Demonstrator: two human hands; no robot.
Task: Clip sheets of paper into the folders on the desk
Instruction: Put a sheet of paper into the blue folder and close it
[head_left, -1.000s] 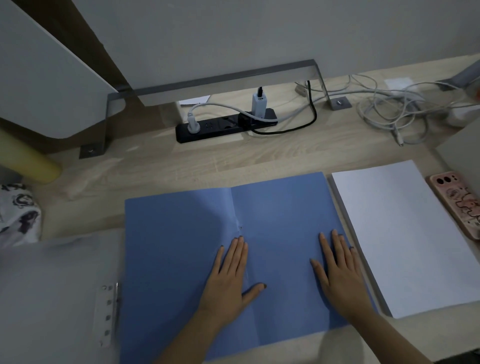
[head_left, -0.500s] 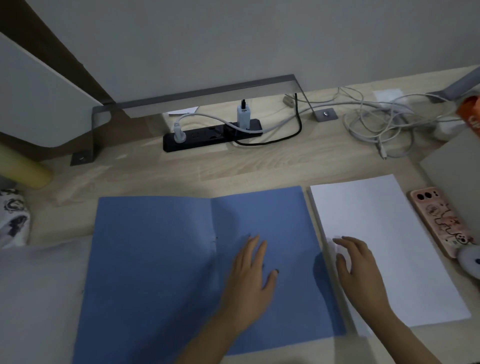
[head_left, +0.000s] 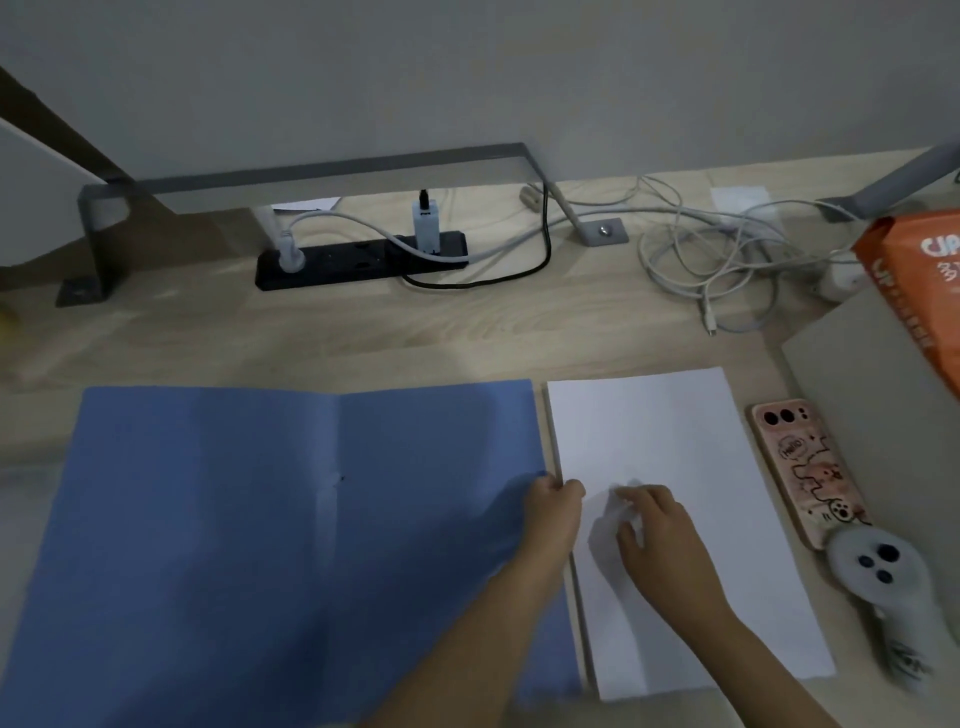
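A blue folder (head_left: 260, 519) lies open and flat on the wooden desk, with its crease running down the middle. Right beside it sits a stack of white paper (head_left: 675, 441). My left hand (head_left: 553, 514) is at the stack's left edge, next to the folder's right edge, with its fingers curled against the paper edge. My right hand (head_left: 654, 530) rests on top of the stack, and its curled fingers pinch up a bit of the top sheet, which looks blurred and slightly raised.
A phone in a pink cartoon case (head_left: 805, 467) and a fluffy grey charm (head_left: 878, 577) lie right of the paper. A black power strip (head_left: 358, 262) and tangled white cables (head_left: 727, 260) sit at the back. An orange package (head_left: 924, 280) stands at the far right.
Both hands have left the folder and moved right to the paper stack. The left hand went from lying flat on the folder to curled at the stack's edge, and the right hand now pinches the top sheet.
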